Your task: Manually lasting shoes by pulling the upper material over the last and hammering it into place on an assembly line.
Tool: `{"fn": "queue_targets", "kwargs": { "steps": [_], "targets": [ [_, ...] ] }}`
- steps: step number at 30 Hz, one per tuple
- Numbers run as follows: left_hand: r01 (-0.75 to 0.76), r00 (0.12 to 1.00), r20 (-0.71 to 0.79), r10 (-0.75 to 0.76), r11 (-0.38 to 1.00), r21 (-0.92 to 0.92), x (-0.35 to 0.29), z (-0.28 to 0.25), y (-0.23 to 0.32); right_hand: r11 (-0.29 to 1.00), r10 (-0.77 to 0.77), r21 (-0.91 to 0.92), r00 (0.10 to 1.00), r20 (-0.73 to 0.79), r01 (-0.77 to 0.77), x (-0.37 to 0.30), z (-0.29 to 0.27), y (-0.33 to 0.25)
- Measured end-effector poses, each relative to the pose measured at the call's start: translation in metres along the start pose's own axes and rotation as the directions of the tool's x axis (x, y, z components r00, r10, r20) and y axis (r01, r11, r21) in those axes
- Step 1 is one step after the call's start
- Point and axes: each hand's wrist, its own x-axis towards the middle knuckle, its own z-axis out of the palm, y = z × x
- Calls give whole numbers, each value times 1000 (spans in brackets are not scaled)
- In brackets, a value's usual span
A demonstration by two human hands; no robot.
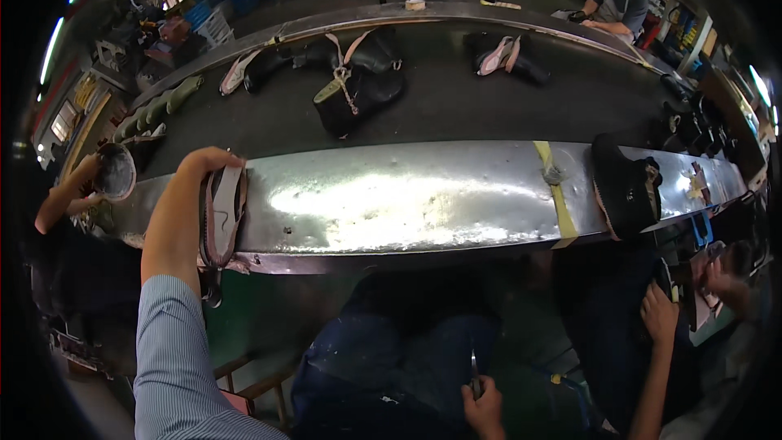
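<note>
My left arm, in a striped sleeve, reaches over the near metal ledge. Its hand [213, 160] is closed on the upper end of a shoe upper [223, 216] with a pale sole side and a pinkish rim, which rests across the ledge's front edge. Low in the view, over my dark-clothed lap, my right hand [485, 406] is closed round the handle of a thin hand tool [475, 363]. The tool's narrow metal tip points up and away from me; its exact kind is unclear.
Beyond the shiny metal ledge [391, 195] runs a dark conveyor belt [448, 106] carrying black boots [358, 98] and shoe parts. A black boot [626, 195] stands on the ledge at right, beside yellow tape [564, 210]. Co-workers' hands [660, 310] work at both sides.
</note>
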Motion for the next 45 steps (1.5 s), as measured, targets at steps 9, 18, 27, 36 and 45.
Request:
{"fn": "queue_targets", "kwargs": {
  "steps": [9, 18, 27, 36, 45],
  "targets": [
    [-506, 776, 13, 631, 635, -584, -89, 8, -43, 978, 167, 110, 982, 84, -175, -5, -13, -10],
    [-786, 216, -200, 956, 49, -616, -248, 231, -23, 702, 27, 652, 925, 378, -287, -30, -48, -58],
    [-680, 236, -97, 967, 93, -727, -274, 339, -16, 974, -198, 185, 873, 446, 127, -74, -61, -134],
    [-705, 180, -21, 983, 114, -700, -270, 343, -19, 958, -205, 278, 832, 516, 63, -54, -55, -145],
    [-768, 236, -48, 971, 156, -621, -255, 348, -28, 991, -131, 93, 779, 614, 93, -12, -42, -145]
  ]
}}
